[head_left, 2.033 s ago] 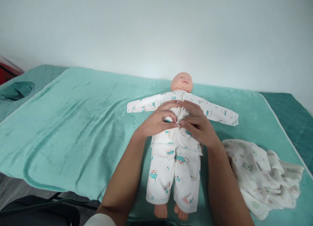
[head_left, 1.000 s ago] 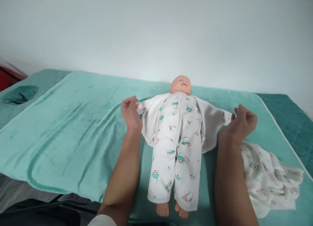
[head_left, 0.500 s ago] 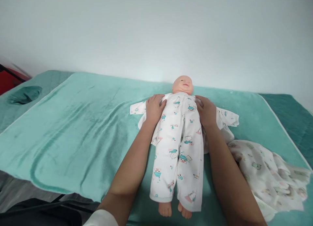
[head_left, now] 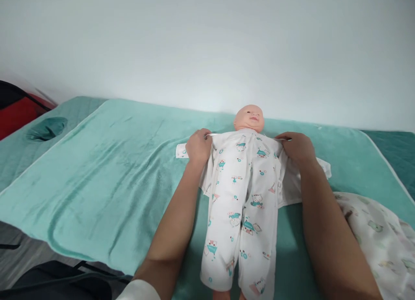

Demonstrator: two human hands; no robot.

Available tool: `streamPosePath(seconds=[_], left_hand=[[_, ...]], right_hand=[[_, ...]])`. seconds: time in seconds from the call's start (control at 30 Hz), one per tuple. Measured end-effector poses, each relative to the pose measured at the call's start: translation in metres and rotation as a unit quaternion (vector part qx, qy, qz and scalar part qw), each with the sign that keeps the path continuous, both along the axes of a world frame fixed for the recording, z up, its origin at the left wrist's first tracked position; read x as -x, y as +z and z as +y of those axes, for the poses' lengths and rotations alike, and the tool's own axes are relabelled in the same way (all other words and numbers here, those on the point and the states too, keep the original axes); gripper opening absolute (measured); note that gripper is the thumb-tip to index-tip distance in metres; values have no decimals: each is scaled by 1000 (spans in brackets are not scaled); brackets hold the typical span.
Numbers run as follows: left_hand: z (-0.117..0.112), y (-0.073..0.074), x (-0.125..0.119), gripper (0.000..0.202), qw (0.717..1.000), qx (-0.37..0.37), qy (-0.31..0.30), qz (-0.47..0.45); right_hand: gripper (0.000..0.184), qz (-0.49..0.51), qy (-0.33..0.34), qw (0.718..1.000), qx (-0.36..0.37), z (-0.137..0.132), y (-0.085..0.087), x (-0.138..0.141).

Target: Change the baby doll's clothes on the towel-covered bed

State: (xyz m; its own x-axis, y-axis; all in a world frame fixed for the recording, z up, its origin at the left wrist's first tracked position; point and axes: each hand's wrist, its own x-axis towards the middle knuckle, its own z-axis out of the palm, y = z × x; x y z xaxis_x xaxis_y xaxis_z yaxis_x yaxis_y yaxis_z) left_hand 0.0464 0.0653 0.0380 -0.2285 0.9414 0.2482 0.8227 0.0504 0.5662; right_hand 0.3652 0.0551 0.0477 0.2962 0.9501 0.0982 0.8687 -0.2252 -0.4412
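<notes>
A baby doll lies face up, its head by the wall. Over its body from the neck down lie white pants printed with cats and small vehicles. My left hand pinches a thin white strap or edge at the upper left corner of the pants. On the other side, the fingers of my right hand are closed on a similar white strip. Beneath the pants a white printed shirt spreads out on both sides, its sleeves partly behind my hands. The doll's feet are cut off at the bottom edge.
A crumpled white printed cloth lies at the right, beside my forearm. Under everything is a green blanket on a padded bed with a hole at its left end. A white wall rises behind.
My hands, which lay on the upper sides of the pants, have moved outward and now pull thin white strips apart. The view has shifted slightly, and the doll sits lower in it.
</notes>
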Motion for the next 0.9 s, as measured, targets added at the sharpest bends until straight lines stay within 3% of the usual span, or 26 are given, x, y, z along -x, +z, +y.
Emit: streamPosePath(seconds=[0.17, 0.33, 0.4, 0.47, 0.53, 0.63, 0.77, 0.9], left_hand=[[1, 3, -1, 27, 999, 29, -14, -44], [0, 3, -4, 26, 999, 31, -22, -25], [-2, 4, -4, 27, 999, 34, -28, -9], [-3, 5, -5, 29, 999, 38, -31, 10], [-4, 7, -5, 31, 998, 41, -33, 27], [-6, 9, -4, 32, 997, 41, -36, 56], [-7, 10, -2, 34, 993, 45, -41, 98], [-8, 8, -3, 35, 993, 44, -36, 101]], right_hand=[[42, -9, 111, 986, -122, -11, 6, 3], [40, -17, 225, 956, -190, -22, 44, 51], [35, -16, 315, 939, -138, -19, 58, 85], [25, -52, 365, 926, -83, -10, 65, 121], [18, -126, 393, 911, -7, 3, 67, 151], [6, -167, 398, 901, 47, 22, 61, 184], [28, -184, 410, 887, 111, 34, 54, 203], [10, -189, 414, 882, 120, 35, 59, 199]])
